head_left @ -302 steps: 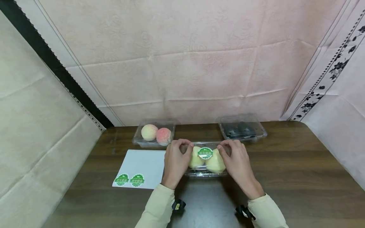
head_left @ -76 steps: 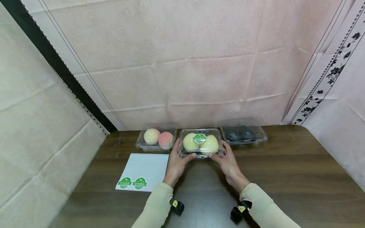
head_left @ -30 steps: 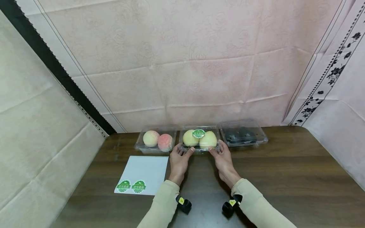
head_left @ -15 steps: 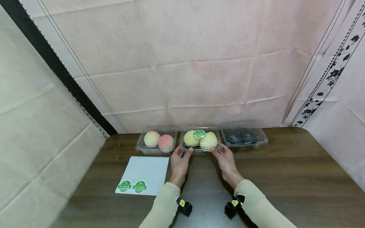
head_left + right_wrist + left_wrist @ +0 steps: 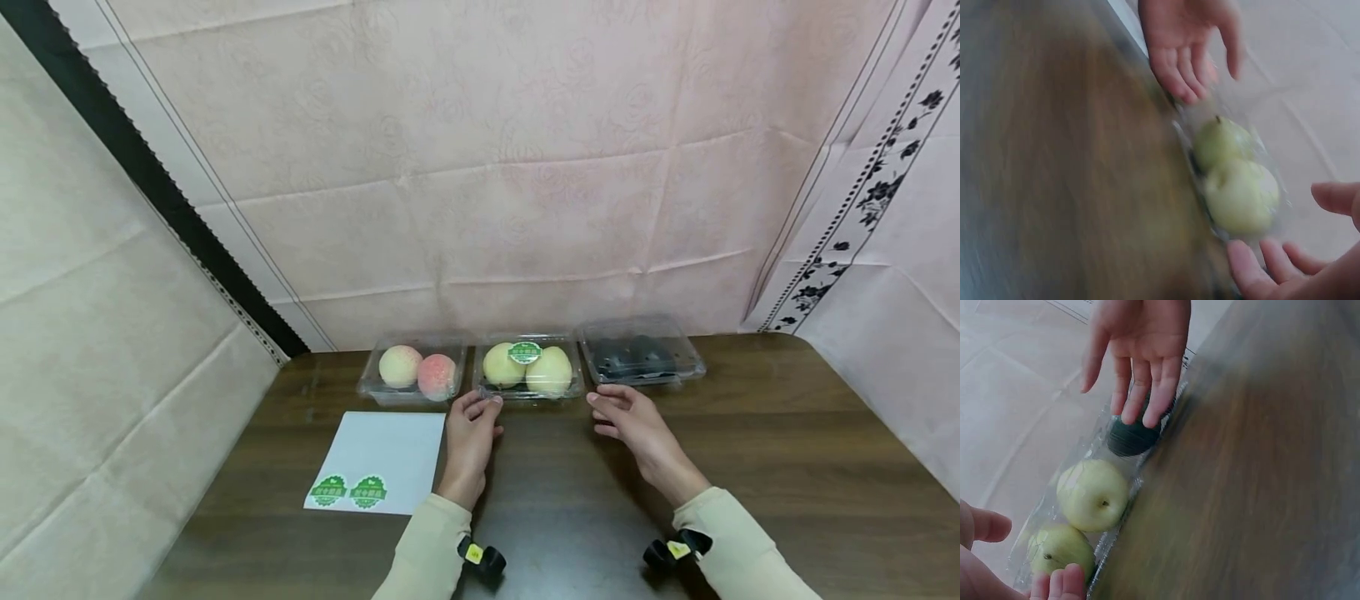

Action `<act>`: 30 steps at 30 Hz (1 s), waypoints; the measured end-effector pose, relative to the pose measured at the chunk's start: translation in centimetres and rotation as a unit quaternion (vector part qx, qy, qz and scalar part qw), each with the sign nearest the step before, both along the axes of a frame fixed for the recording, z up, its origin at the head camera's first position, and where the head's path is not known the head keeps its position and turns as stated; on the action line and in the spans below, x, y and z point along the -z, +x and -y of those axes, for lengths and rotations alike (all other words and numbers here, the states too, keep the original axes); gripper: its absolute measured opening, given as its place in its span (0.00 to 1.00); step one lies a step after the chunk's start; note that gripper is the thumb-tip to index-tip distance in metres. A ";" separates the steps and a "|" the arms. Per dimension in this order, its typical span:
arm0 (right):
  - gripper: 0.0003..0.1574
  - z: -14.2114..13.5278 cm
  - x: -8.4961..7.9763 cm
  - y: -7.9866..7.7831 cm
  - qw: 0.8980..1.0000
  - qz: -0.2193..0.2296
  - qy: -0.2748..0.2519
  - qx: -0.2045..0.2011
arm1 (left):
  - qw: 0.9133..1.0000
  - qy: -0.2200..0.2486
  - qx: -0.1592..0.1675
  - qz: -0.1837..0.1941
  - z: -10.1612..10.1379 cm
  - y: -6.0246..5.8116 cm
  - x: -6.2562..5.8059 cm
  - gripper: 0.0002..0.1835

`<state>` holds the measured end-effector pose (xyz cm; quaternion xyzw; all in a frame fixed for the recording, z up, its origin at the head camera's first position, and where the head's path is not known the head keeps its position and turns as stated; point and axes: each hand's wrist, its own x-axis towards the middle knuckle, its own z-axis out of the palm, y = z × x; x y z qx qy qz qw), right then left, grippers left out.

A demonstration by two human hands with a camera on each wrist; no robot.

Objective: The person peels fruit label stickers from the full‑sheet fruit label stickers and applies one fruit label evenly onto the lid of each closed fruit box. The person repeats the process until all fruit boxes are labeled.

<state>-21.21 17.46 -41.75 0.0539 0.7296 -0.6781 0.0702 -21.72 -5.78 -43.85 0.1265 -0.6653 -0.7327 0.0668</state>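
A clear plastic clamshell box [image 5: 528, 395] with two pale green pears [image 5: 549, 372] sits at the back of the table, a round green sticker [image 5: 524, 352] on its lid. My left hand [image 5: 468, 450] is at the box's front left corner, fingers loosely bent and holding nothing. Off the front right corner, my right hand [image 5: 651, 442] is apart from it, fingers extended and nothing in them. It lies just in front of a second clear box [image 5: 686, 367] with dark round fruit [image 5: 648, 356]. The left wrist view shows the pears [image 5: 1092, 495] between both hands.
Left of the pears stands a third clear box [image 5: 369, 385] holding one cream and one pink peach [image 5: 436, 377]. A white sheet [image 5: 382, 446] with two green stickers [image 5: 328, 491] lies at the front left. Behind the table [image 5: 787, 433] hangs a pale cloth [image 5: 525, 208].
The sticker-marked pear box was pushed back between the other two boxes. Since half a second ago both hands have let go of it, and the right hand has moved away to the right.
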 end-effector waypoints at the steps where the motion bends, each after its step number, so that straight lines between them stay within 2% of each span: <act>1: 0.37 -0.4 -0.2 0.1 1.000 -0.004 0.010 -0.003 | 1.000 0.004 0.002 0.001 0.0 0.2 0.0 0.28; 7: 0.31 -2.4 -0.9 0.8 0.999 -0.023 0.046 0.003 | 0.999 0.040 0.012 0.011 0.1 0.8 -0.3 0.27; 15: 0.28 -3.2 0.0 0.8 0.996 -0.037 0.013 0.085 | 0.992 0.106 0.058 0.028 -0.7 1.7 -0.1 0.17; 22: 0.32 -4.1 1.1 -0.2 0.977 -0.044 -0.044 0.202 | 0.985 0.136 0.104 0.030 -1.3 2.7 -0.2 0.22; 26: 0.37 -5.3 1.3 -0.9 0.970 -0.031 -0.065 0.234 | 0.983 0.138 0.119 0.030 -1.8 3.1 -0.2 0.24; 30: 0.39 -6.9 1.2 -1.8 0.964 0.001 -0.084 0.252 | 0.981 0.134 0.135 0.029 -2.5 3.1 -0.3 0.23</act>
